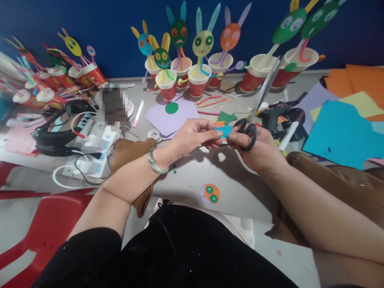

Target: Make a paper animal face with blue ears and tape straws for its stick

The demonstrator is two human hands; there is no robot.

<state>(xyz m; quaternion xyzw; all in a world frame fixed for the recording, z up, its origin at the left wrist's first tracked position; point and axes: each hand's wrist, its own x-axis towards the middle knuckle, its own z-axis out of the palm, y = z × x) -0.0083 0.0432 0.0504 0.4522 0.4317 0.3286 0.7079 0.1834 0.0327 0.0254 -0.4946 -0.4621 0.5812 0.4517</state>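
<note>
A small blue paper piece (pixel 222 131) is pinched in my left hand (pixel 201 137), between thumb and forefinger. My right hand (pixel 255 148) touches the paper's right edge with its fingertips and also holds black-handled scissors (pixel 250 124), whose blades point up and to the right. Just behind the paper lie green scraps (pixel 226 117) and orange scraps. Nearer the table's front edge is an orange paper disc (pixel 210 194) with two green rings and a lilac border. A green disc (pixel 172 108) rests on lilac paper (pixel 186 116).
Red-and-white cups (pixel 198 82) with paper-faced figures line the back. A power strip (pixel 103 156) with cables and a black headset-like item (pixel 51 136) are at left. Blue paper (pixel 339 134) and orange sheets (pixel 360 86) lie right. A red chair (pixel 57 224) stands lower left.
</note>
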